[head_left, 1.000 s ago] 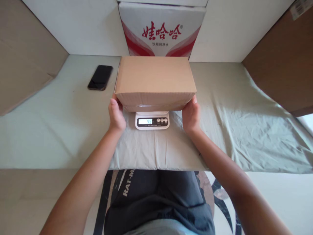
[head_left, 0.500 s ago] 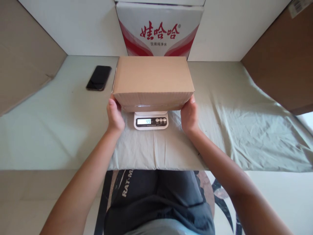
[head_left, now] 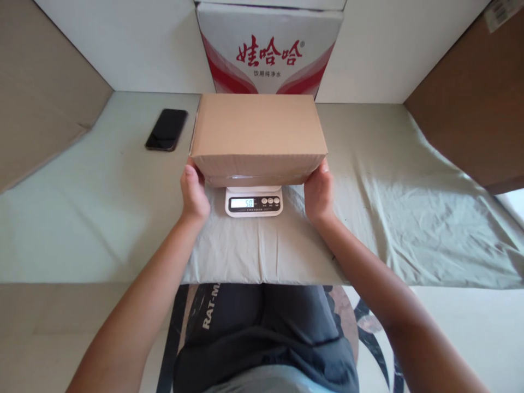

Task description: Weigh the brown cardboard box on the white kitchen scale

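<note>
Where grey cloth [head_left: 409, 218] covers table | white wall [head_left: 123, 43] behind

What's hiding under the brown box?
Under the brown box sits a white scale; only its front edge with the display and buttons shows. The weighing platform is covered. Left hand and right hand hold the box's sides.

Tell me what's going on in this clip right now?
A person has both hands on a plain cardboard box that sits on a small white kitchen scale. The left hand cups its near-left corner, the right hand the near-right. The display reads about 50. A dark phone lies to the left.
</note>
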`<act>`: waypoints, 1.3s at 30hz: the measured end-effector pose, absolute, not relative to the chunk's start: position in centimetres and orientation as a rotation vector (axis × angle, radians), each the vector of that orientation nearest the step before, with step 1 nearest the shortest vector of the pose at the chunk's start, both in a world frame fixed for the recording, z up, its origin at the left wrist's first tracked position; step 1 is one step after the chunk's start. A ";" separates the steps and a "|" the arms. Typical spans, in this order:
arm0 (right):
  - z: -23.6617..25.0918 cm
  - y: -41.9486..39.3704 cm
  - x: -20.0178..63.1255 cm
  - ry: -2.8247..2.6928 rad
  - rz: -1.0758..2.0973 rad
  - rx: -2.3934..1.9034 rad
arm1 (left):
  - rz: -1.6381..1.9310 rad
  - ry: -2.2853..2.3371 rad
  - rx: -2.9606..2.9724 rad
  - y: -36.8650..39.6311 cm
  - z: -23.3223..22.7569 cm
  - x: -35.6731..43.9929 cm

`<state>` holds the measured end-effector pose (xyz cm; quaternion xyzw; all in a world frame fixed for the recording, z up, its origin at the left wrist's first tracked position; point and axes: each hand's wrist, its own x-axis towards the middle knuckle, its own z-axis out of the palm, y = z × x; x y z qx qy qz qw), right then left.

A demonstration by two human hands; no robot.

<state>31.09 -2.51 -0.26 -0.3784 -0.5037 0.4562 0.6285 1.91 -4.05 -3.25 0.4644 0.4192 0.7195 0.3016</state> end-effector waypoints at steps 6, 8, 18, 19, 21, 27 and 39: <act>-0.3 -2.5 31.2 -1.157 1.051 -0.849 | 1.926 1.083 1.214 -4.5 -3.0 2.2; -0.4 -2.4 31.2 -1.156 1.057 -0.852 | 1.907 1.104 1.215 -4.6 -2.9 2.3; 0.0 -3.0 31.1 -1.174 1.087 -0.854 | 1.907 1.137 1.162 -4.8 -1.9 2.9; 0.1 -3.1 31.1 -1.170 1.082 -0.860 | 1.905 1.135 1.155 -4.9 -1.8 2.9; 0.2 -3.2 31.0 -1.153 1.060 -0.877 | 1.907 1.125 1.146 -5.0 -1.8 2.9; 0.1 -3.2 31.2 -1.176 1.097 -0.856 | 1.867 1.126 1.166 -4.9 -2.4 2.3; -0.3 -2.7 31.2 -1.220 1.041 -0.847 | 1.908 1.137 1.240 -4.9 -2.5 2.3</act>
